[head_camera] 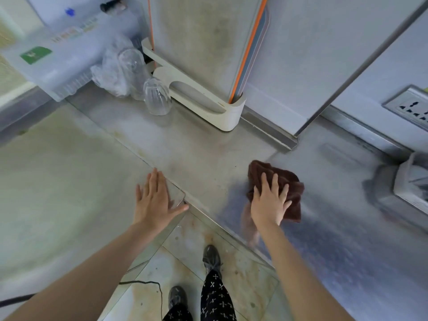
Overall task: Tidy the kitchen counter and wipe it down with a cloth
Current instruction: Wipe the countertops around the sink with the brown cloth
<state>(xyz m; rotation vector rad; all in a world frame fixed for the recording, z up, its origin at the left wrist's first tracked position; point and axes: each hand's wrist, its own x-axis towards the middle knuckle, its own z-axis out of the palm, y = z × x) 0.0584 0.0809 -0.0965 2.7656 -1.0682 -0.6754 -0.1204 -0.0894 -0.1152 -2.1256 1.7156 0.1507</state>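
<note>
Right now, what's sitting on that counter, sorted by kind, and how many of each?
Clear glasses, upside down: 2
Brown cloth: 1, under the right hand
Cream board rack: 1
Clear plastic box: 1
Crumpled clear bag: 1
Total: 6

the right hand (269,202) lies flat with spread fingers on a brown cloth (281,181), pressing it onto the steel tabletop (208,149) right of the frame's centre. the left hand (156,200) rests palm down, fingers straight, at the tabletop's inner corner near the middle. two clear glasses (157,97) stand upside down at upper left, beside a cream rack (208,105) holding upright boards. a wall socket (412,107) shows at right. at the bottom, patterned trousers and dark shoes (212,257) stand on the tiled floor.
</note>
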